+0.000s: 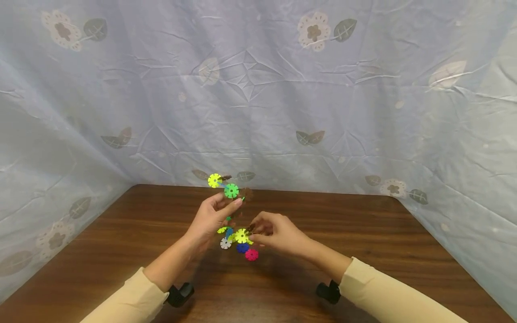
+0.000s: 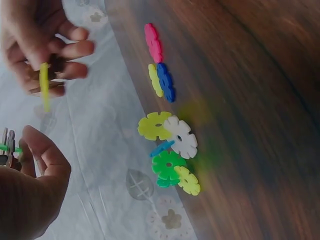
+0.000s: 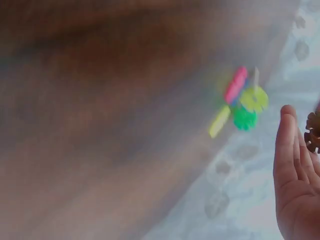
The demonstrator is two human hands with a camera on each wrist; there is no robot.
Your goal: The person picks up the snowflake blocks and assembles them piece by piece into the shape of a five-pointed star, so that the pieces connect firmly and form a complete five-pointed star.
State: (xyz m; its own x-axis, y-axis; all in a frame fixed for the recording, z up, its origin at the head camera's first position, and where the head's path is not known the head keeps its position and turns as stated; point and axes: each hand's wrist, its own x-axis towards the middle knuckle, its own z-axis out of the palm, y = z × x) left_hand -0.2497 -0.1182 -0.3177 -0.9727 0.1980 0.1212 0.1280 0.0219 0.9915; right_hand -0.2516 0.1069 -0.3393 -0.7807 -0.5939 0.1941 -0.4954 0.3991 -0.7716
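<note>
My left hand (image 1: 210, 220) grips a joined chain of notched plastic discs, raised above the table. A yellow disc (image 1: 215, 180) and a green disc (image 1: 231, 191) stick up from it, with brown ones partly hidden behind the thumb. To its right and lower, my right hand (image 1: 282, 232) pinches brown discs with a yellow disc (image 1: 242, 236) joined to them. In the left wrist view that yellow disc (image 2: 44, 85) shows edge-on. One brown disc (image 3: 313, 132) appears by the right hand at the right wrist view's edge.
Loose notched discs lie on the brown wooden table (image 1: 355, 242) below the hands: white (image 2: 181, 137), dark blue (image 2: 165, 82), pink (image 2: 154, 43), green (image 2: 168, 164) and several yellow. A patterned curtain (image 1: 258, 98) hangs behind the table. Black straps (image 1: 180, 294) show at the sleeves.
</note>
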